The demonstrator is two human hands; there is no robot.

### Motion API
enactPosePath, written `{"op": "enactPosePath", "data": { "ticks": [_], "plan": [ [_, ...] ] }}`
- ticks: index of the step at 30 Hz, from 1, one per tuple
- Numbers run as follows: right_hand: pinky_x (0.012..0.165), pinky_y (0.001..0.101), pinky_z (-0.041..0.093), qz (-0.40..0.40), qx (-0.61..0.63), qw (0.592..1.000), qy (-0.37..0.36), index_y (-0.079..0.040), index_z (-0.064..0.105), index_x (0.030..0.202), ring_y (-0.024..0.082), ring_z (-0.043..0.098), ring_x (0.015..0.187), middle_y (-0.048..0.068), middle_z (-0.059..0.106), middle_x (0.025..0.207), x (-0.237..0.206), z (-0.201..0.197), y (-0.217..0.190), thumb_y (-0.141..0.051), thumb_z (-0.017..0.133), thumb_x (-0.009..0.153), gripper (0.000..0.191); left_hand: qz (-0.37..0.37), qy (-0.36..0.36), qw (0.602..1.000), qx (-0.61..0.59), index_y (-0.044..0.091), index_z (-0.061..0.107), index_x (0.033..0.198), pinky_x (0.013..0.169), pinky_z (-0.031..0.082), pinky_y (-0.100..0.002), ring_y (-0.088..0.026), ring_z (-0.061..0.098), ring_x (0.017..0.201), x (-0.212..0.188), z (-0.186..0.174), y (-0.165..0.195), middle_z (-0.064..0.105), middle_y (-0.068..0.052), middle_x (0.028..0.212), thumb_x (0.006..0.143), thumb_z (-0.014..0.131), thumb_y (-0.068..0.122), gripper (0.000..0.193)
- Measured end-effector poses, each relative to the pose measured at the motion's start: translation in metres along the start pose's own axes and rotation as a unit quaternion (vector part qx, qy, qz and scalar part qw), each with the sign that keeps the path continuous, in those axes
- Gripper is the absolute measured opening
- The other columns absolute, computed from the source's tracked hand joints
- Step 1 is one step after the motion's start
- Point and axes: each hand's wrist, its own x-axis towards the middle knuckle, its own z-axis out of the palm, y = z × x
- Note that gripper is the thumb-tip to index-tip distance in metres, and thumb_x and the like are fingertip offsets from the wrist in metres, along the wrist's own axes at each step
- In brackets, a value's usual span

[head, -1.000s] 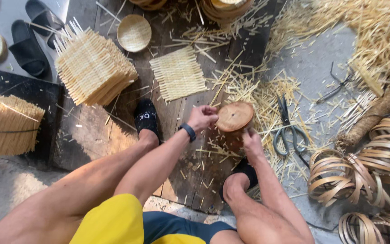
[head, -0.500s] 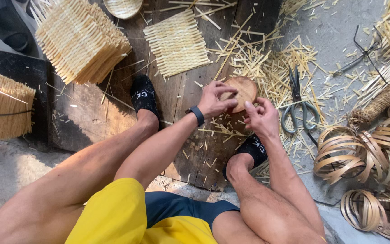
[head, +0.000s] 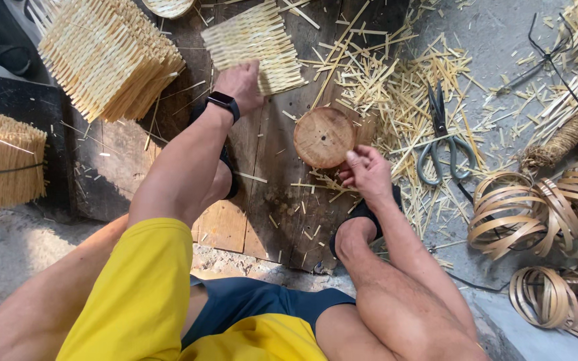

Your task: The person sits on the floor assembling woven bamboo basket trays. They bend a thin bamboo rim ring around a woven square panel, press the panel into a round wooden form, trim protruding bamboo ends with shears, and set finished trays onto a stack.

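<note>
We sit low over a dark wooden board point(head: 269, 194) on the floor, with a round wooden form point(head: 324, 136) standing on it between our feet. Our left hand point(head: 241, 85) reaches forward to the flat woven bamboo mat point(head: 254, 41) lying at the far end of the board; the fingers curl at its near edge and touch it, though we cannot tell whether they have closed on it yet. Our right hand point(head: 368, 172) rests just beside the round form at its lower right rim, fingers loosely bent and touching or almost touching the wood, holding nothing else that we can see. We judge the step in hand to be fetching one woven mat to the form. The next move, as we read it, calls for a firm pinch on the mat's edge so the loose strips stay together, while the right hand steadies the form. A tall stack of similar mats point(head: 105, 57) sits to the left, scissors point(head: 441, 137) lie to the right among scattered strip offcuts point(head: 396, 87), and coiled bamboo hoops point(head: 536, 214) lie further right
</note>
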Motion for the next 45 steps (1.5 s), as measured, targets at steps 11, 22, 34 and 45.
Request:
{"op": "enactPosePath", "data": {
  "ticks": [11,22,34,45],
  "plan": [
    [0.065,0.0275,0.059,-0.03,0.193,0.98,-0.033,0.005,0.066,0.122,0.015,0.071,0.077,0.01,0.076,0.093,-0.017,-0.028,-0.046,-0.024,0.065,0.096,0.039,0.294,0.286,0.901,-0.141,0.005,0.071,0.117,0.075,0.061,-0.038,-0.026,0.073,0.098,-0.113,0.016,0.104,0.076,-0.014,0.11,0.102,0.065,-0.002,0.018],
    [0.068,0.0227,0.054,-0.125,-0.083,0.987,0.058,0.0,0.07,0.1,0.005,0.063,0.077,0.004,0.073,0.09,-0.003,-0.004,-0.036,-0.006,0.086,0.088,0.021,-0.009,0.313,0.912,-0.264,-0.007,0.06,0.124,0.093,0.05,-0.044,-0.032,0.062,0.107,-0.114,0.041,0.123,0.065,-0.021,0.113,0.069,0.091,0.014,0.066],
    [0.062,0.0184,0.055,-0.128,-0.123,0.979,0.104,0.001,0.072,0.1,0.002,0.065,0.07,0.001,0.076,0.082,0.008,0.001,-0.032,-0.008,0.092,0.078,0.031,-0.214,-0.046,0.687,-0.693,-0.004,0.073,0.094,0.067,0.06,-0.029,-0.013,0.071,0.072,-0.078,0.072,0.08,0.077,-0.009,0.085,0.08,0.085,0.007,0.021],
    [0.062,0.0218,0.056,-0.151,-0.137,0.968,0.147,0.0,0.07,0.105,0.007,0.065,0.072,0.003,0.071,0.084,-0.003,-0.002,-0.012,-0.022,0.093,0.077,0.042,-0.266,-0.062,0.726,-0.631,0.0,0.073,0.11,0.062,0.051,-0.029,-0.014,0.066,0.077,-0.097,0.063,0.092,0.072,-0.006,0.094,0.077,0.085,0.014,0.038]
  ]
}}
